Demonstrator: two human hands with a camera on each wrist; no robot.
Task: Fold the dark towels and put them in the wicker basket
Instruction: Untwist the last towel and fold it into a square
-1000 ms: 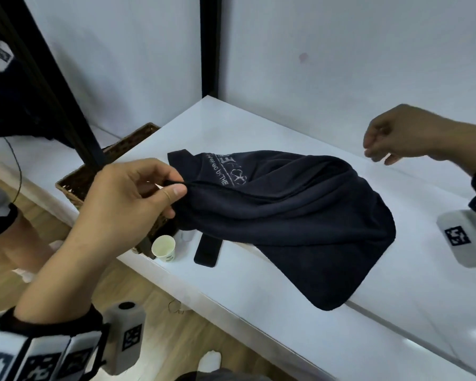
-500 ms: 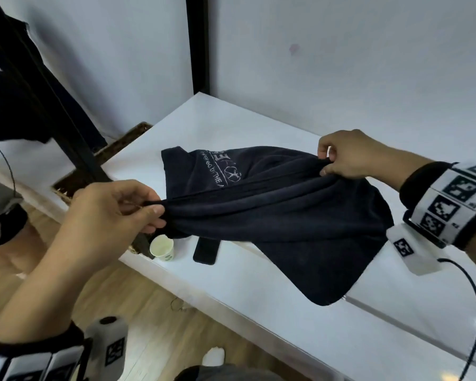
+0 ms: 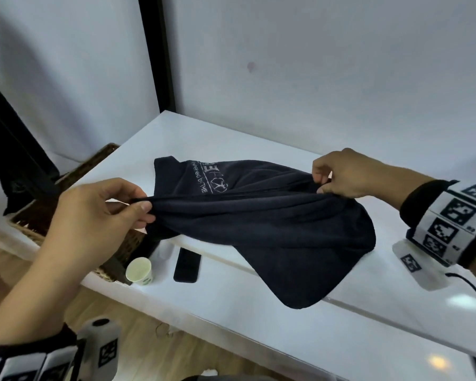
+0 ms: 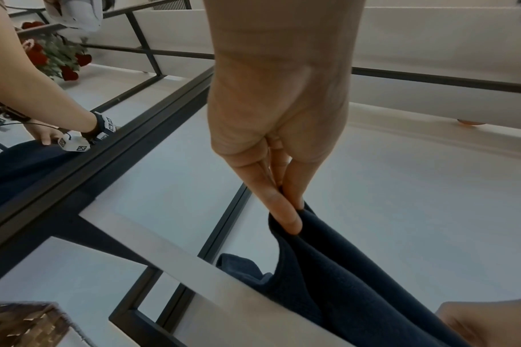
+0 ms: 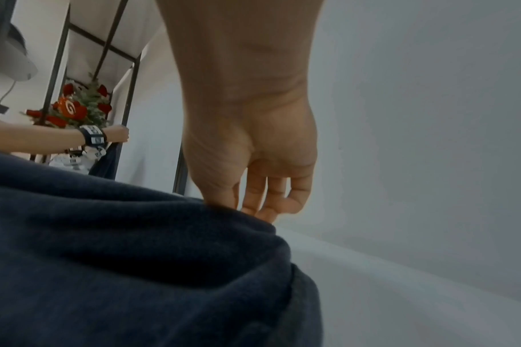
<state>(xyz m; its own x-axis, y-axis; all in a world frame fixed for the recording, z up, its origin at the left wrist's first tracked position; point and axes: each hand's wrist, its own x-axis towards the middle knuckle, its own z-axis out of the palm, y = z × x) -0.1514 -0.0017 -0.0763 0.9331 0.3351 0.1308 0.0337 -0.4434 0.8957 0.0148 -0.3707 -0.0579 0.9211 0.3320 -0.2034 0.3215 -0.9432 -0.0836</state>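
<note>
A dark navy towel with pale lettering lies half lifted over the white table. My left hand pinches its near left edge between thumb and fingers, seen close in the left wrist view on the towel. My right hand pinches the same edge further right; in the right wrist view the hand grips the towel. The edge is stretched taut between both hands. The wicker basket sits left of the table, partly behind my left hand.
A paper cup and a black phone lie on the lower shelf near the basket. A black frame post stands at the back wall. Another person's hand handles dark cloth beyond the frame.
My right hand came down from the air and took hold of the towel's edge. The left hand drew its end leftward, and the edge between them is now taut.
</note>
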